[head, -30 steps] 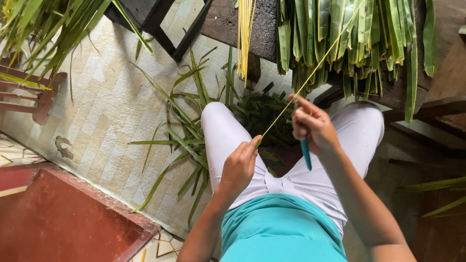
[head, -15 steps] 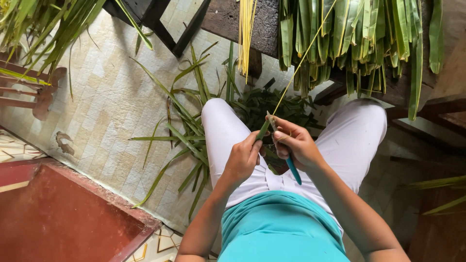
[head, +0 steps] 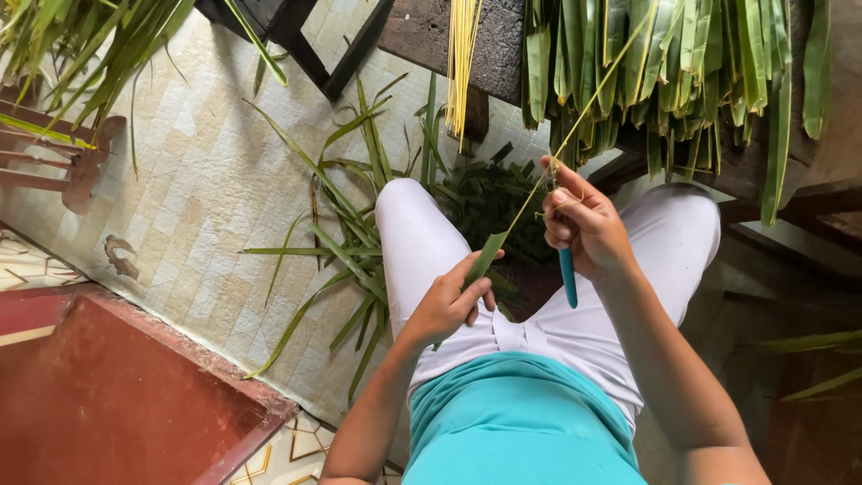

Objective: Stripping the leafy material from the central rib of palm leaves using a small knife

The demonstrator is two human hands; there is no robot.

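My left hand rests on my left thigh and pinches the green base of a palm leaf. From there a thin yellow midrib runs up and to the right, over my right hand. My right hand is raised between my knees, gripping a small knife with a blue handle that points down; its fingers press against the midrib.
Cut green leaf strips lie on the tiled floor by my left leg and between my knees. A dark wooden bench ahead carries a bundle of yellow midribs and hanging green leaves. A red step is at lower left.
My right hand came down next to the left hand, then moved back up and right along the midrib. The left hand stayed on the thigh with more green leaf showing.
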